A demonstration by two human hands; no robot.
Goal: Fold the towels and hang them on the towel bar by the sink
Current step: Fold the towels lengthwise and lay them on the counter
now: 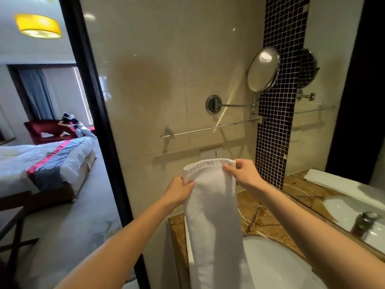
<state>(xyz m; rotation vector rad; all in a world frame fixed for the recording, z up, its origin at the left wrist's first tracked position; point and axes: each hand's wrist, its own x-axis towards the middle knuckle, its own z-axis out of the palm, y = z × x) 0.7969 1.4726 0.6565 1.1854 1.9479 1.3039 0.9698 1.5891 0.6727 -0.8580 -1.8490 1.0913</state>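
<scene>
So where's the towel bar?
In the head view, the towel bar is on the beige wall, above the white towel, below the round mirror.

The long white folded towel (212, 205) hangs in front of the glossy tiled wall (156, 69), with the left hand (179, 190) pinching its top left corner and the right hand (239, 174) its top right. The thin chrome towel bar (210, 128) is fixed to the wall above and behind the towel, apart from it. Above the bar's right end sits the round chrome swivel mirror (263, 69) (its arm runs left to a wall mount). Below, the veined marble counter (260, 217) holds the oval ceramic basin (277, 265), right of the towel's lower part. Left, beyond the dark door frame (93, 101), stands a quilted bed (41, 161).
</scene>
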